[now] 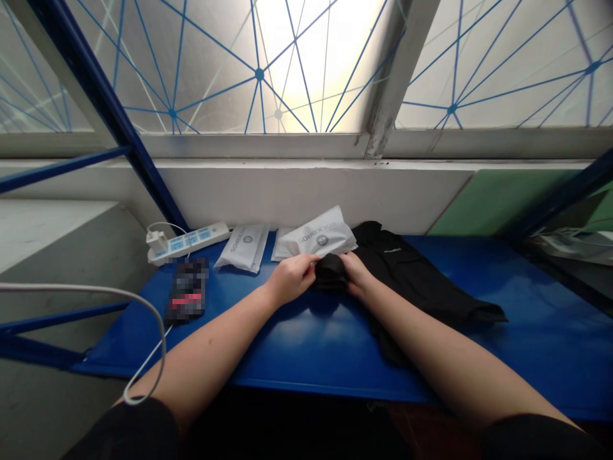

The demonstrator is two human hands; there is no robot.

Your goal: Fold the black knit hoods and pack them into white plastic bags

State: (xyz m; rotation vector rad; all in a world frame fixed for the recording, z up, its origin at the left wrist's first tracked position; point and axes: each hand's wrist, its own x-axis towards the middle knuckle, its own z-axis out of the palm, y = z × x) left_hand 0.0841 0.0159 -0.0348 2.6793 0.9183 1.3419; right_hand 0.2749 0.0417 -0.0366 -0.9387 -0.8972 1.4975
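Note:
A small folded bundle of black cloth [330, 271] lies on the blue metal table [306, 358], held between my two hands. My left hand [290, 278] grips its left edge with the fingers. My right hand [355, 273] pinches its right side and rests on a larger black garment [407, 281], which lies spread out and creased. Behind my hands lies a white printed plastic packet [320, 233], partly on top of another white sheet [280, 246]. A second white packet [244, 248] lies further left.
A white power strip [186, 243] with a plugged-in adapter stands at the table's back left, and a phone with a blurred screen [186, 291] lies in front of it. A white cable [143, 306] loops past my left arm. Behind the table are a white wall and netted windows.

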